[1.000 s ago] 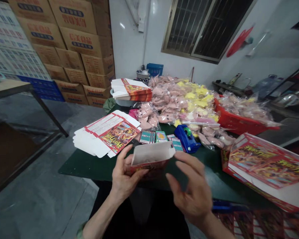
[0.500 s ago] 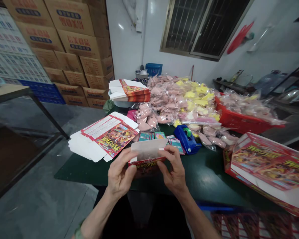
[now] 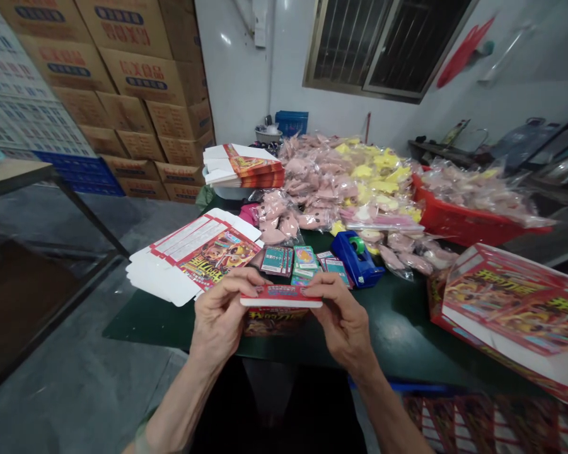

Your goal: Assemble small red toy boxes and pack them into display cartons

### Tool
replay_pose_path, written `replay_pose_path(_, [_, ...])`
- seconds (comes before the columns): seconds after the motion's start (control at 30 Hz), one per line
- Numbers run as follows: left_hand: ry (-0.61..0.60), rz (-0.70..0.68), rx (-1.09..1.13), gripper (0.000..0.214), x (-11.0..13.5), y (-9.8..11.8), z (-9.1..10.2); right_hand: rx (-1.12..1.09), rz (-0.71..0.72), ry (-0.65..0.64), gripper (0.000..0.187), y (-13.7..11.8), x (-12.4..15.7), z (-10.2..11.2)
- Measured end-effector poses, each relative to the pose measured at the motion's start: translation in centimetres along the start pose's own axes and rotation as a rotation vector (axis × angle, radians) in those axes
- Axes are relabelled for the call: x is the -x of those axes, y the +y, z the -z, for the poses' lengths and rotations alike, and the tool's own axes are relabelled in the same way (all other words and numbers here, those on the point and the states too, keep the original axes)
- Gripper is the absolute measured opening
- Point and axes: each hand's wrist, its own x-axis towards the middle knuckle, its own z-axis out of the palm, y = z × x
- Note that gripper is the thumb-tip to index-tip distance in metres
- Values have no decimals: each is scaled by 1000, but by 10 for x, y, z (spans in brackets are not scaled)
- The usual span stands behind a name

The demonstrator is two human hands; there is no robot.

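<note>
Between my two hands, low over the near edge of the green table, is a small red printed box [image 3: 277, 320]. Its top flap is folded over toward me, with the white edge facing my body. My left hand [image 3: 223, 312] grips the box's left end, fingers on the flap and thumb lower down. At the right end, my right hand [image 3: 343, 315] pinches the flap in the same way. Just beyond the box lie small stacks of cards [image 3: 277, 260]. Flattened printed cartons [image 3: 208, 252] rest to the left of them. A blue tape dispenser [image 3: 358, 260] stands to the right.
Bagged pink and yellow plush pieces [image 3: 331, 183] heap at the back, beside a red basket [image 3: 473, 221]. A larger printed display box [image 3: 505, 309] sits at the right. Folded cartons [image 3: 246, 167] are piled at back left. Finished-looking boxes [image 3: 492, 419] lie below the table's right edge.
The box's flap, upright before, is now bent down toward me over the opening. Both hands have shifted their fingers onto it, and the cards behind show more fully.
</note>
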Motion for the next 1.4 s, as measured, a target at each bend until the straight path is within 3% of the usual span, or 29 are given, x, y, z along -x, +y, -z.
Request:
replay_pose_path(0.13, [31,39,74,8,2,-1,2,24,-17,-32,23,-7,5,5])
replay_pose_path(0.23, [-53,58,108,18,7,0,6,57,-41,-82,28,-13,7,7])
replay_pose_path(0.43, [-184,-35,-304,10,11,9,10,132,-42,84,13,-20,3,-1])
replay_pose_path(0.6, [-77,-191,-290,5,14,-4,5,223,-4,141,10,-25,1,-8])
replay_pose_path(0.7, [-15,-151,-188,2,14,-9,4,249,23,160,10,-28,0,-10])
replay_pose_path(0.8, [-98,-41,-172,4,9,-2,10,291,70,149,13,-32,1,-11])
replay_pose_path(0.9, [-233,-18,-210,7,1,5,18,361,145,164,18,-31,8,-14])
replay_pose_path(1.03, [-269,-170,-152,3,1,-7,24,431,239,192,32,-21,24,-20])
replay_pose_path(1.13, [-263,-264,-146,24,7,-19,22,467,276,219,42,-10,36,-27])
replay_pose_path(1.23, [-266,-307,-296,43,11,-23,20,494,261,257,46,-3,42,-36])
replay_pose_path(1.4, [-229,-344,-478,28,16,-16,17,425,267,267,44,-1,36,-36])
